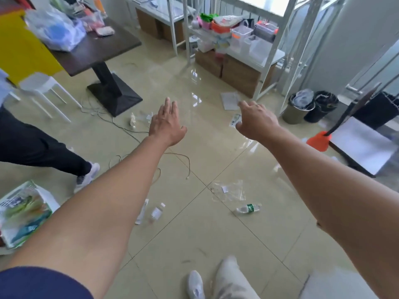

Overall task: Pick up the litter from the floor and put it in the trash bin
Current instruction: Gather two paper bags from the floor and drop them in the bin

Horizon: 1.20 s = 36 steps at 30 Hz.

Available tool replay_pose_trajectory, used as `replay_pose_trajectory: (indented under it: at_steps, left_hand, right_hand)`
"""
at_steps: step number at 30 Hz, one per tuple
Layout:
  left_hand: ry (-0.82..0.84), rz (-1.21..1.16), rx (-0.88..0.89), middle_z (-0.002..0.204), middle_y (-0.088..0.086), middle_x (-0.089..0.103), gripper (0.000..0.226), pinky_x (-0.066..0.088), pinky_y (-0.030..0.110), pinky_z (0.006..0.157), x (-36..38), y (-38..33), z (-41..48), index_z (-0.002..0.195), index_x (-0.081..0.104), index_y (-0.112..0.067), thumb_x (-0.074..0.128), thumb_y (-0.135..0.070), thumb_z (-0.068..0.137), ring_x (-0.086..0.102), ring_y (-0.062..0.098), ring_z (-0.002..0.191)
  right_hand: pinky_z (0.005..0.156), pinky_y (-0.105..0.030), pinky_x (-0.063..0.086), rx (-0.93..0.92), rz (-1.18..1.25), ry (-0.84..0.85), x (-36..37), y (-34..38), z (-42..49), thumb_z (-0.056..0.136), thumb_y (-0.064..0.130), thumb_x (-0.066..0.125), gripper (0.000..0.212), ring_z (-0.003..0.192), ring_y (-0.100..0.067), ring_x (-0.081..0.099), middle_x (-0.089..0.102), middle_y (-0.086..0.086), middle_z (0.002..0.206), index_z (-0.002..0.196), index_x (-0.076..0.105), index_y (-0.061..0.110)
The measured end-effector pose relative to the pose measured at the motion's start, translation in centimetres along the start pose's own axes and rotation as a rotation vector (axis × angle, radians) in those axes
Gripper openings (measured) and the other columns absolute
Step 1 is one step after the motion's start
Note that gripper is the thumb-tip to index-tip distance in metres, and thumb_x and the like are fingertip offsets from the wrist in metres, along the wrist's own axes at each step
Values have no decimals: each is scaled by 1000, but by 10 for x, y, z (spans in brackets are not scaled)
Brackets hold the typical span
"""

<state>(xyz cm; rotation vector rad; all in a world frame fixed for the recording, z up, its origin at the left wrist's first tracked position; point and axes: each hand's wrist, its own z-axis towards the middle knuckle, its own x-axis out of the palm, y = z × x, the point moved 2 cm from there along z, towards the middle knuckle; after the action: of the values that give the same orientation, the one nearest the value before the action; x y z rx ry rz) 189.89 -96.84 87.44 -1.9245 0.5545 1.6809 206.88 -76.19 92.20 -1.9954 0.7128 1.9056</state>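
- On the floor at far left lies a printed bag (23, 212); my left hand (167, 124) hangs above, fingers apart, holding nothing.
- Below it, a small bottle (157, 212) and a wrapper (142, 212) lie side by side: I should crouch and take both together.
- Further right lie a clear bag (231, 190) and green-label bottle (248, 208).
- My right hand (254, 120) is loosely curled, empty.
- Bins (299, 111) stand far right.
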Motion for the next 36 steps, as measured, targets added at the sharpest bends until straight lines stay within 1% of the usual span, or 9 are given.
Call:
replay_pose_trajectory:
  at_steps: [2, 7, 11, 14, 19, 24, 32, 34, 36]
  left_hand:
    - [11, 0, -14, 169, 12, -8, 92, 25, 47, 120, 2, 13, 38, 162, 1, -9, 49, -46, 92, 8, 28, 156]
    - [37, 40, -45, 169, 11, -10, 93, 24, 45, 120, 13, 30, 155, 162, -2, -10, 48, -50, 94, 7, 26, 156]
    - [112, 66, -49, 169, 11, -16, 94, 23, 45, 121, 24, 21, 243, 162, -6, -11, 48, -49, 95, 5, 26, 157]
    - [109, 33, -19, 169, 10, -16, 94, 24, 45, 120, 16, 8, 311, 162, -5, -11, 48, -49, 94, 5, 26, 157]
    - [101, 15, 0, 169, 10, -14, 95, 26, 43, 119, -5, 5, 415, 162, -4, -11, 50, -50, 94, 7, 26, 156]
    - [96, -8, 16, 169, 10, -14, 96, 26, 43, 119, -4, 15, 534, 162, -4, -11, 51, -51, 95, 8, 26, 156]
    - [194, -15, 162, 169, 9, -13, 96, 33, 45, 113, 22, -3, 757, 162, -3, -13, 52, -52, 95, 29, 32, 149]
    - [243, -12, 201, 169, 7, -14, 96, 28, 46, 117, 23, -13, 806, 162, -4, -14, 52, -51, 95, 23, 31, 152]
    - [296, 8, 269, 169, 5, -17, 96, 20, 47, 121, 23, -30, 847, 162, -7, -16, 52, -50, 95, 10, 29, 156]
  right_hand:
    - [83, -43, 47, -5, 2, -5, 3, 2, 41, 90, 30, 60, 56, 123, -35, 53, 57, -13, 132, 143, 45, 17]
    - [91, -45, 50, -16, 32, -10, 9, -12, 162, 89, 29, 65, 58, 123, -34, 53, 57, -13, 132, 143, 45, 16]
    - [93, -48, 52, -5, 38, 36, 16, -37, 255, 89, 28, 65, 60, 122, -35, 54, 58, -13, 131, 144, 44, 15]
    - [96, -51, 52, 11, 33, 77, 9, -54, 323, 89, 24, 65, 64, 125, -36, 53, 55, -15, 136, 148, 40, 15]
    - [90, -50, 54, 5, 12, 96, -2, -62, 425, 88, 21, 63, 51, 119, -35, 54, 57, -14, 127, 135, 46, 13]
    - [89, -47, 51, 32, -21, 120, 5, -67, 533, 92, 25, 62, 45, 119, -35, 54, 57, -13, 128, 132, 47, 14]
    - [93, -46, 51, 200, -4, 132, 33, -105, 718, 91, 24, 62, 58, 122, -35, 54, 57, -13, 133, 145, 41, 17]
    - [96, -48, 52, 221, 19, 123, 32, -111, 753, 91, 23, 62, 59, 120, -36, 55, 57, -13, 132, 145, 41, 18]
    - [92, -48, 53, 256, 38, 103, 29, -120, 781, 90, 22, 63, 58, 118, -36, 56, 57, -13, 130, 144, 41, 18]
